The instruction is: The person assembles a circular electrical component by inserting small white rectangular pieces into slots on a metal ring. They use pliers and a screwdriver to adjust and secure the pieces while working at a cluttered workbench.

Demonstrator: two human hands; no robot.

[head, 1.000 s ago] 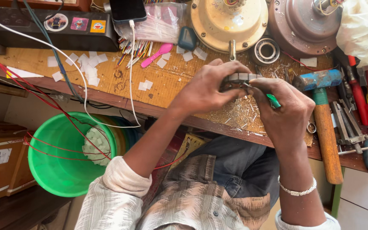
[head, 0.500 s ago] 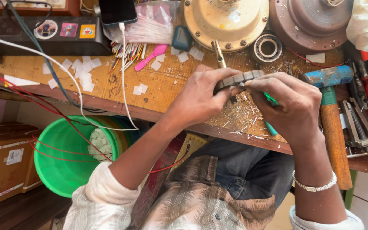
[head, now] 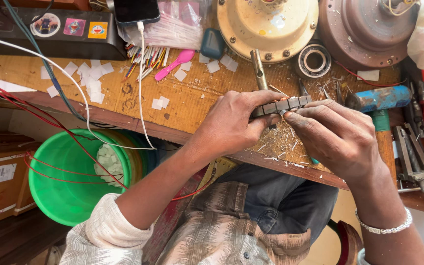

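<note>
Stator (head: 283, 105) pinched by left hand (head: 231, 125) | right hand (head: 337, 137) at 3 o'clock, fingers closed on it | hold level, steady over tabletop (head: 192, 105).

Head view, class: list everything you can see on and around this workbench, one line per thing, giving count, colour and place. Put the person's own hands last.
Slotted bar: one, grey, held over the bench's front edge.
Bench: one, tan wood, across the middle.
Motor housings: two, cream and brown, top.
Bearing: one, silver, between the housings.
Hammer: one, blue head, right.
Phone: one, black, top, white cable plugged in.
Spoon: one, pink, near the coloured wire bits.
Paper squares: many, white, scattered on the left.
Bucket: one, green, below the bench on the left.
Left hand: grip on the bar's left end.
Right hand: fingertips at the bar's right end; bracelet on the wrist.
</note>
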